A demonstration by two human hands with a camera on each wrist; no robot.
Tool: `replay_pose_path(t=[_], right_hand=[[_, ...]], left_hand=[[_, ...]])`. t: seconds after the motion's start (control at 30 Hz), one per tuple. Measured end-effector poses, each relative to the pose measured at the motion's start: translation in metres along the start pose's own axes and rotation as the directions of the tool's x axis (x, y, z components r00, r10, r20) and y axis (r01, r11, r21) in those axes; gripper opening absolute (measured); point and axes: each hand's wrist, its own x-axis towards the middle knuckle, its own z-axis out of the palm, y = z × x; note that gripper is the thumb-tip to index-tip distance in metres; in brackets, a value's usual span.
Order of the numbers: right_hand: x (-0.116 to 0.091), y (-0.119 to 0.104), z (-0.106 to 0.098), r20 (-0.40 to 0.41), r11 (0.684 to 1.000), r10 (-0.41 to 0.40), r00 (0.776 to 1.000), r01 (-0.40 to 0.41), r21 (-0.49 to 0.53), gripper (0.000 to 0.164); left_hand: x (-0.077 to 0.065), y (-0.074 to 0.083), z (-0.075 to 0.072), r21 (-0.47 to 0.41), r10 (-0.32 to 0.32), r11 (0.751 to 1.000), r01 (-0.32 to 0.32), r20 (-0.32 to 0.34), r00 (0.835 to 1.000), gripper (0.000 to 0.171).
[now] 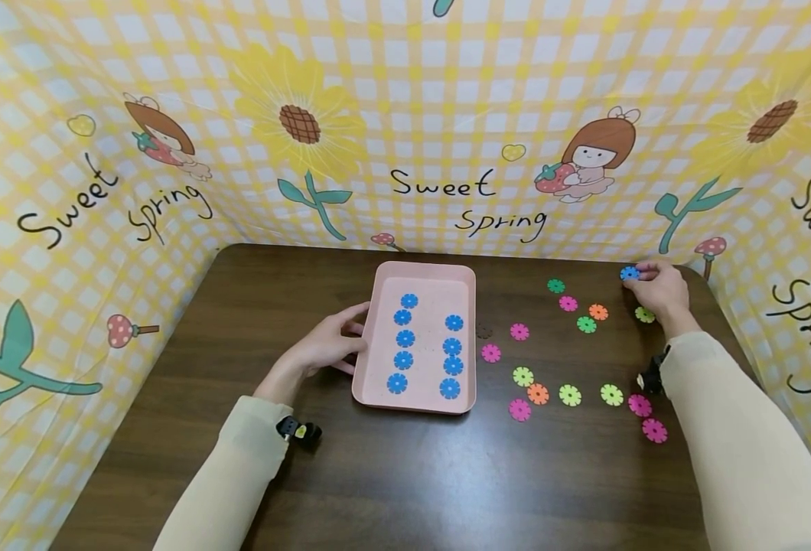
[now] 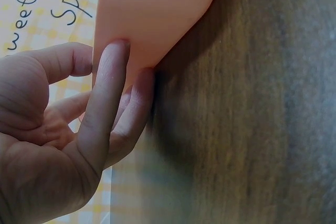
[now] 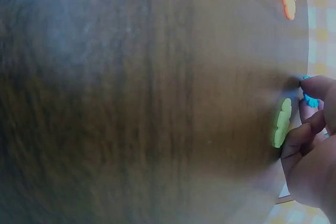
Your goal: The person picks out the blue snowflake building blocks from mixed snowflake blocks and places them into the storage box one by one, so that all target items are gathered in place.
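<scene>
A pink tray [image 1: 415,402] holds several blue notched plastic discs [image 1: 405,338] in two columns. My left hand [image 1: 326,340] is at the tray's left side; in the left wrist view its fingertips [image 2: 119,51] touch the outer wall, without wrapping around it. At the table's far right corner, my right hand [image 1: 660,291] pinches a blue notched disc [image 1: 629,273] between thumb and fingers. The right wrist view shows part of that blue disc [image 3: 310,99] between the fingertips. Just below the right hand lies a yellow-green disc [image 1: 644,314], partly covered by it.
Right of the tray lie scattered notched discs: pink [image 1: 519,331], green [image 1: 555,285], orange [image 1: 538,394] and yellow-green [image 1: 570,395]. A dark disc [image 1: 484,330] sits close to the tray's right wall. A patterned cloth [image 1: 350,207] surrounds the dark wooden table [image 1: 405,474] at the back and sides.
</scene>
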Motion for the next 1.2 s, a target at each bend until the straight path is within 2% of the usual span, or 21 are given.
replay_pose_path(t=[0.3,0.5,0.63,0.87,1.2], right_hand=[[-0.006,-0.002,-0.001,0.017,0.998,-0.033,0.999,0.032,0.049,0.050],[-0.013,-0.009,0.000,0.042,0.990,-0.112,0.993,0.108,0.087,0.050],[-0.019,-0.017,0.003,0.048,0.982,-0.176,0.983,0.172,0.082,0.042],[-0.033,-0.040,0.017,0.081,0.946,-0.323,0.943,0.319,0.057,0.030],[-0.061,-0.091,0.044,0.182,0.890,-0.454,0.872,0.433,0.147,0.025]], left_hand=[[-0.001,0.001,0.000,0.005,-0.001,1.000,0.001,-0.003,1.000,0.079],[-0.001,0.002,0.000,-0.001,0.001,1.000,-0.001,-0.003,1.000,0.080],[-0.001,0.002,0.000,0.009,0.002,1.000,-0.001,-0.003,1.000,0.079],[-0.004,0.006,0.002,-0.022,0.000,1.000,0.000,0.007,1.000,0.081],[-0.005,0.006,0.002,-0.021,0.002,1.000,-0.002,0.009,1.000,0.081]])
